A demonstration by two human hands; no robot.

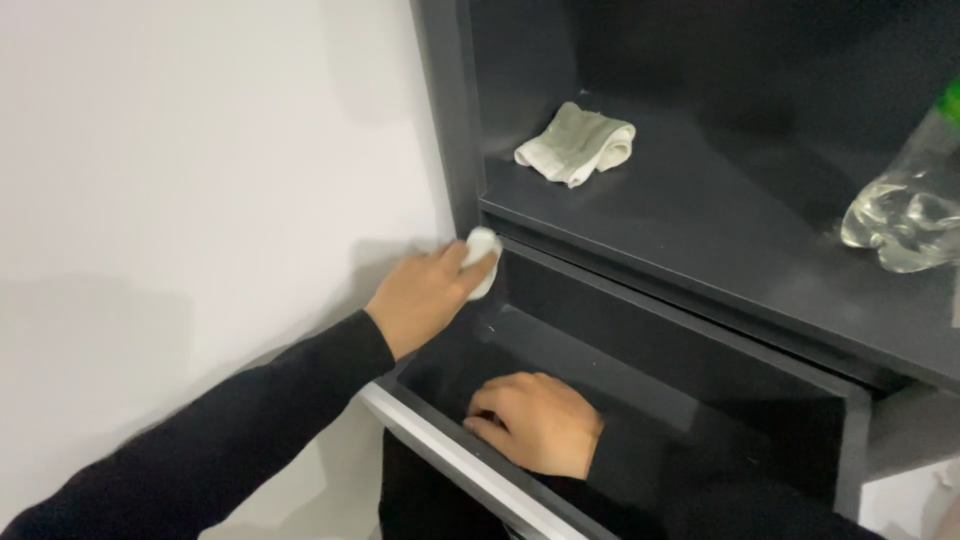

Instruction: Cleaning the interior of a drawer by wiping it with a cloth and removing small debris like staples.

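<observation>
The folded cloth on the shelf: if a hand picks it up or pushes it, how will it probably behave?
The folded cloth looks soft, with rounded folds, so it would likely go floppy and unfold when lifted by one edge. It seems thin and small, so probably light. Lying flat on the dark shelf, it should slide rather than roll or tip.

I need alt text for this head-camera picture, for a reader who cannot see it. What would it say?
A person's left hand presses a small white cloth against the upper left corner of an open dark grey drawer, while the right hand rests inside it. On the shelf above lie a folded pale cloth and a clear plastic bottle.
</observation>
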